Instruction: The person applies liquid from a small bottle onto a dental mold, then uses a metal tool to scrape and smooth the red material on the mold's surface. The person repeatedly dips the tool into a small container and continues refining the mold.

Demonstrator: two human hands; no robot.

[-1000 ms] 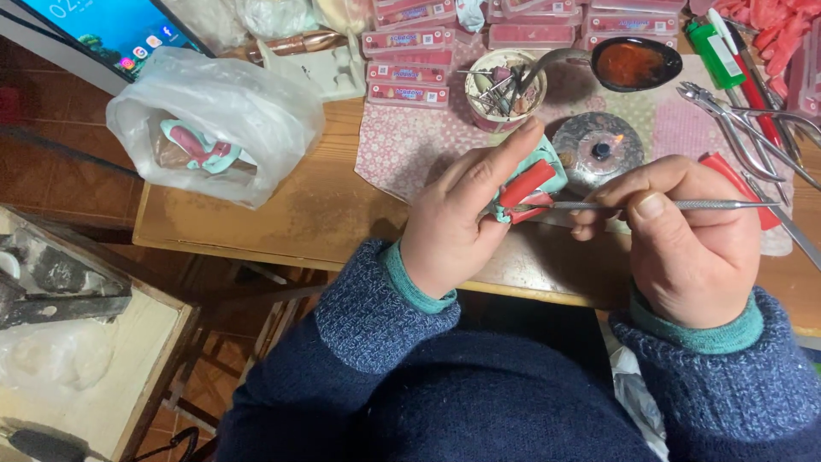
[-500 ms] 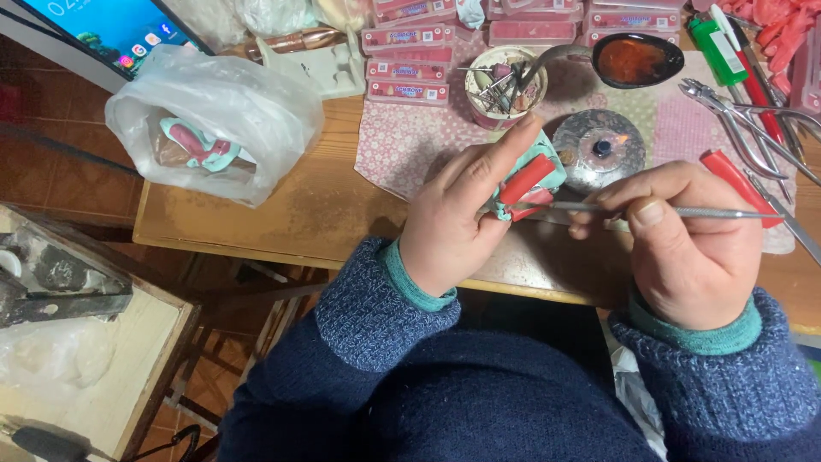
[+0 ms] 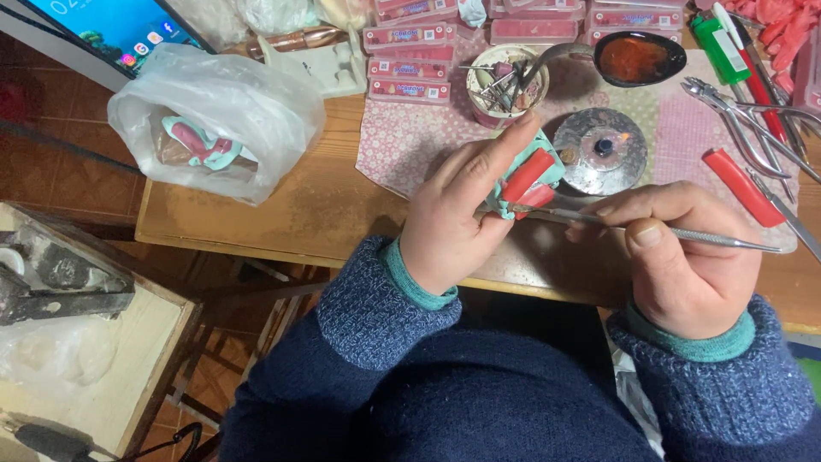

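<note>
My left hand (image 3: 457, 214) grips a small teal model with red wax parts (image 3: 530, 178), held just above the table's front edge. My right hand (image 3: 680, 257) pinches a thin metal carving tool (image 3: 684, 233), whose tip touches the red part of the model. Just behind the model sits a round metal burner (image 3: 603, 150) with a tiny flame. Both forearms wear dark blue knit sleeves with teal cuffs.
A wooden table (image 3: 282, 214) carries a pink patterned cloth (image 3: 410, 141), a cup of small tools (image 3: 500, 81), a spoon with dark red liquid (image 3: 637, 56), pliers (image 3: 735, 111), flat pink boxes (image 3: 410, 51) and a white plastic bag (image 3: 218, 115). A lower bench (image 3: 94, 376) stands at the left.
Both hands stay almost in place. The model has turned slightly in my left hand, and the tool tip has shifted a little along its red part.
</note>
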